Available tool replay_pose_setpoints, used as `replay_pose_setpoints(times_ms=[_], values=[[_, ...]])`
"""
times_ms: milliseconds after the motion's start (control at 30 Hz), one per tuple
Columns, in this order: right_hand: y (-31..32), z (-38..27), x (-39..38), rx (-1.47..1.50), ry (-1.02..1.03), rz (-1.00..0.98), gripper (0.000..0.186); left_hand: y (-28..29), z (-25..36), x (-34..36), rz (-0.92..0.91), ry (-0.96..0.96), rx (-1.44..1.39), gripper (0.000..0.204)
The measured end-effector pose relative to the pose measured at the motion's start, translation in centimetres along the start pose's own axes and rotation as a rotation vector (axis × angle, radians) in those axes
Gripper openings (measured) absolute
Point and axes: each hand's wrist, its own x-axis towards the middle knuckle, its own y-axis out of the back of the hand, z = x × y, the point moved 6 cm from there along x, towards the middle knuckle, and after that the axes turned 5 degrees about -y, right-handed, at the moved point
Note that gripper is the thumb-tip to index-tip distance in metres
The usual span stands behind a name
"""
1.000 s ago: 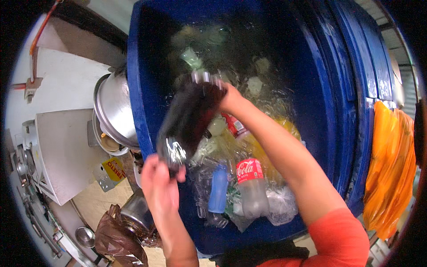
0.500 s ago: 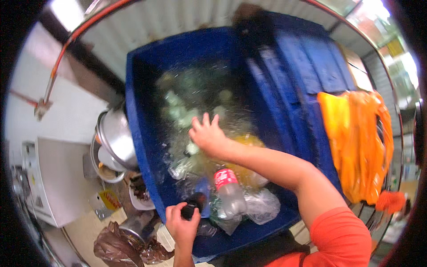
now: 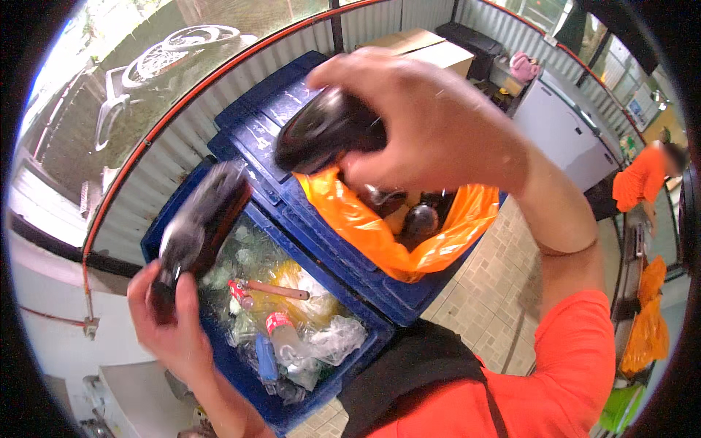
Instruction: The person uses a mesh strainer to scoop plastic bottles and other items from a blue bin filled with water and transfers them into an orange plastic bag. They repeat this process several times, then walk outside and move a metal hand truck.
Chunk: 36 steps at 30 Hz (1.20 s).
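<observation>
Hand, left [image 3: 171,317]: curled round the narrow end of a dark bottle [image 3: 201,226], blurred and tilted above the blue tub [image 3: 369,328].
Hand, right [image 3: 438,124]: spread wide around a second dark bottle [image 3: 328,131], beside the rim of the orange bag [image 3: 358,233].
Change: half a second ago the right hand reached bare over the tub; it now bears a bottle, handling apparently having shifted toward the bag.
Bag: mouth gaping, dark rounded objects [image 3: 421,219] inside.
Lettering: red label [image 3: 278,321] on a clear bottle [image 3: 290,347] in the tub, too small to read.
</observation>
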Motion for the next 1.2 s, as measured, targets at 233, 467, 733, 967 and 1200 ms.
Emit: replay_pose_setpoints(times_ms=[233,467,733,967,1200], values=[[0.1,15.9,-12.0,-0.251,-0.334,0.122,0.053,-22.8,13.5,-4.2,-0.240,-0.349,-0.062,0.037],[-8.1,21.2,-17.6,-0.329,-0.434,0.085,0.073,-33.3,10.3,-14.3,-0.588,-0.279,0.190,0.038],[-3.0,23.7,-20.5,-0.213,-0.338,0.285,0.061,-29.7,11.9,-13.2,-0.321,-0.356,0.353,0.058],[-10.7,36.5,-22.5,0.837,-1.070,0.186,0.039,-25.6,-8.5,-16.7,-0.248,1.039,-0.553,0.077],[-4.8,36.8,-17.7,1.354,-0.863,0.429,0.015,-25.3,-4.3,-9.5,-0.041,0.864,-1.144,0.058]])
